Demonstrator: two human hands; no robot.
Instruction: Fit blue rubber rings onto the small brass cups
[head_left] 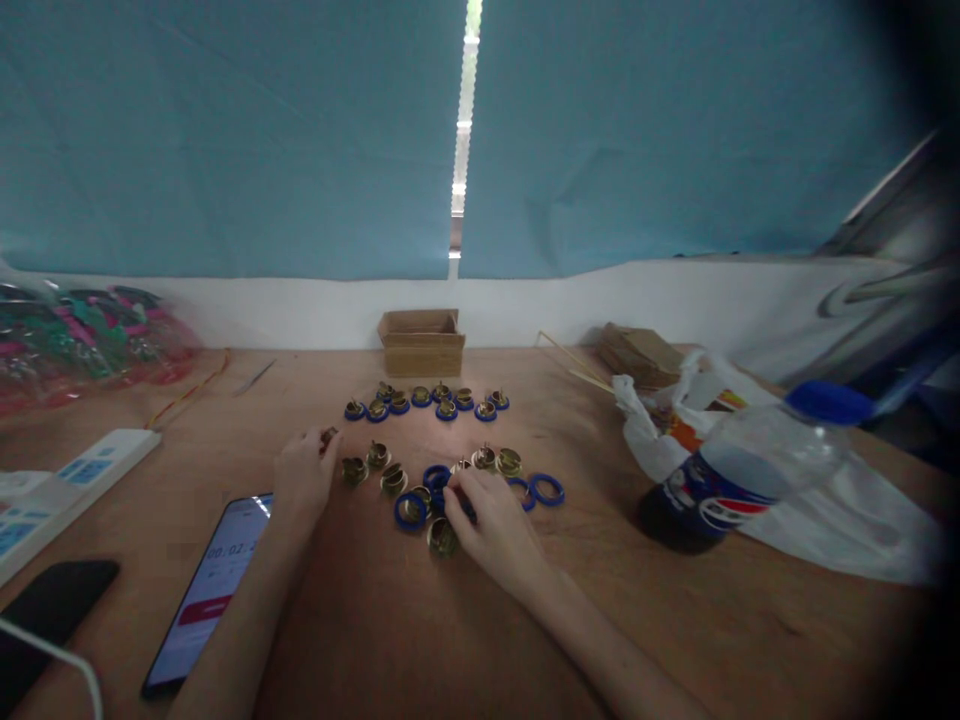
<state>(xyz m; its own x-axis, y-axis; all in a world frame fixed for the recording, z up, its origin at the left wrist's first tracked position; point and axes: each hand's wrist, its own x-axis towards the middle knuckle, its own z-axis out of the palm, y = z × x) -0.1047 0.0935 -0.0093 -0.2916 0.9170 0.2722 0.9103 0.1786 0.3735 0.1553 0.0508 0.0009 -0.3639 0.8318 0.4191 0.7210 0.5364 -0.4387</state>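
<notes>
My left hand (304, 475) is closed in a pinch on a small brass-coloured metal part (328, 436), held just above the table; most of it is covered by the fingers. My right hand (491, 520) reaches into the loose pile, its fingers and thumb closed around a blue ring that they mostly hide. Near it lie another blue ring (547, 489), a blue ring (410, 512) at the pile's left side and a round brass-coloured part (442, 538). Several similar brass parts (394, 479) sit between the hands. Farther back, several brass parts (447, 409) stand in blue rings.
An open cardboard box (424, 355) stands at the back. On the right are a Pepsi bottle (739, 480), a white plastic bag (825, 530) and a brown packet (637, 353). A phone with a timer (214, 580) lies beside my left forearm, near a white power strip (82, 490).
</notes>
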